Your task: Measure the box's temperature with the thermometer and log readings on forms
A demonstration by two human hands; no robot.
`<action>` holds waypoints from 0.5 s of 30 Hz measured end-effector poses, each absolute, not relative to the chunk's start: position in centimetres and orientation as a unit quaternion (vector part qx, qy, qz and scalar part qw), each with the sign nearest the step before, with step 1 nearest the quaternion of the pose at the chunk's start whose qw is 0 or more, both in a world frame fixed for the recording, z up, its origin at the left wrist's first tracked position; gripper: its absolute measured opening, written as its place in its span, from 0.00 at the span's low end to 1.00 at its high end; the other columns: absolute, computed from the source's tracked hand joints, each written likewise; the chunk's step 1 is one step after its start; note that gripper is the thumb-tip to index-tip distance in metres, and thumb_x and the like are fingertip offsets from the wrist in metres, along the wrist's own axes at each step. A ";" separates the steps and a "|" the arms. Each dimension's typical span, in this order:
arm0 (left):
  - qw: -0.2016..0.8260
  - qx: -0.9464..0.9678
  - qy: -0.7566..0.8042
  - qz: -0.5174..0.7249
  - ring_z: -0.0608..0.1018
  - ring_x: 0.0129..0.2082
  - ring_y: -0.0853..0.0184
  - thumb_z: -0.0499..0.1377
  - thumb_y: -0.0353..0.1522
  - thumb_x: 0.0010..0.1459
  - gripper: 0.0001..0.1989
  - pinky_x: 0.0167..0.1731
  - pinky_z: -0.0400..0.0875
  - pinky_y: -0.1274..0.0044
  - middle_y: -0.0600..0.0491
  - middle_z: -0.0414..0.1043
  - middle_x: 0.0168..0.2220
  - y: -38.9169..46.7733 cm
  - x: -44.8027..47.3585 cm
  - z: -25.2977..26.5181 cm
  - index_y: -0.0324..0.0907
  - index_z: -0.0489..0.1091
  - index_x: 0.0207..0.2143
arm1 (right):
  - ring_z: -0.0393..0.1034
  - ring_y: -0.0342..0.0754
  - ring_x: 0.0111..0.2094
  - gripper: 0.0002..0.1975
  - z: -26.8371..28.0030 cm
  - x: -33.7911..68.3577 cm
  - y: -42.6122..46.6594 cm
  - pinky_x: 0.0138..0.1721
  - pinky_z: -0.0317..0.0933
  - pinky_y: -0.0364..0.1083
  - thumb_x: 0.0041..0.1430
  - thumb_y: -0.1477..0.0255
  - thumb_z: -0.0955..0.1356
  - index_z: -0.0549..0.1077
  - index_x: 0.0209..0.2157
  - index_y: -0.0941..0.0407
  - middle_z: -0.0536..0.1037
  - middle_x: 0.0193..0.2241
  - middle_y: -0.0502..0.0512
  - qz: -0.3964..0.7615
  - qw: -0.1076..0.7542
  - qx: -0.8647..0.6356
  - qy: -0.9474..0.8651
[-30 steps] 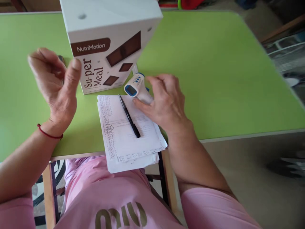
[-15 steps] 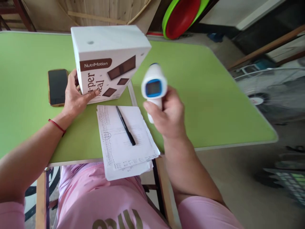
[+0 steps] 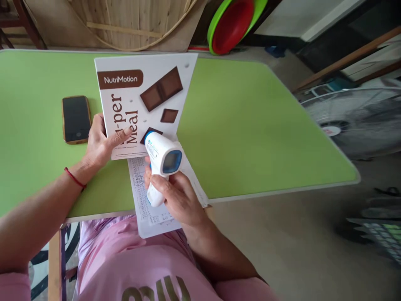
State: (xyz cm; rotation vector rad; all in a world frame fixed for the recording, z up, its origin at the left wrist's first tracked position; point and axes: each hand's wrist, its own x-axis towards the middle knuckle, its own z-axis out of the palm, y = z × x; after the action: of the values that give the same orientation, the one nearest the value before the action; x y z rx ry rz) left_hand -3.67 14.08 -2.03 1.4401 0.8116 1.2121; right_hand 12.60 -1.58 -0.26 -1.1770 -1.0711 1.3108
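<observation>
My left hand [image 3: 105, 138] grips the lower left side of a white NutriMotion box [image 3: 125, 108], thumb across its printed front. The box is tilted so its front faces me, and brown chocolate pieces are pictured on it. In my right hand [image 3: 181, 196] is a white and blue infrared thermometer [image 3: 161, 156], fingers wrapped around its handle. Its small screen faces me and its nose is close to the box's lower front; whether they touch I cannot tell. Beneath the thermometer lie handwritten paper sheets [image 3: 140, 209], partly covered by the box and my right hand.
A phone in a brown case [image 3: 76, 119] lies left of the box on the green table [image 3: 250, 125]. Beyond the right edge stands a fan [image 3: 351, 121]. Red and green basins [image 3: 233, 25] lean behind the table, near a round wooden board [image 3: 131, 25].
My right hand has brought the thermometer left and down, in front of the box. The box has tipped so its front shows fully and its top is hidden. The pen is now out of sight.
</observation>
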 end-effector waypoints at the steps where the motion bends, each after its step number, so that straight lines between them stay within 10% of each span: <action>1: 0.516 0.601 0.336 0.509 0.79 0.49 0.48 0.74 0.49 0.45 0.31 0.47 0.77 0.59 0.47 0.77 0.43 14.1 -3.6 -1.9 0.42 0.68 0.45 | 0.63 0.45 0.27 0.14 -0.4 12.5 -1.5 0.27 0.63 0.46 0.61 0.55 0.70 0.71 0.36 0.51 0.68 0.25 0.48 0.542 0.522 -0.491 -0.439; 15: 0.536 0.601 0.310 0.505 0.81 0.46 0.49 0.74 0.49 0.45 0.32 0.43 0.78 0.60 0.49 0.78 0.40 13.9 -3.5 -1.4 0.44 0.69 0.46 | 0.61 0.42 0.25 0.11 -1.6 11.7 -0.9 0.28 0.57 0.45 0.54 0.62 0.75 0.74 0.31 0.54 0.70 0.24 0.46 0.575 0.584 -0.446 -0.359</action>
State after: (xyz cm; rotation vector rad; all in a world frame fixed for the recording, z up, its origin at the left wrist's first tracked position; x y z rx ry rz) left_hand -3.49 13.85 -1.35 1.4324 0.7393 1.2024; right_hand 11.65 -0.88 -1.57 -1.0405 -0.8378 1.3427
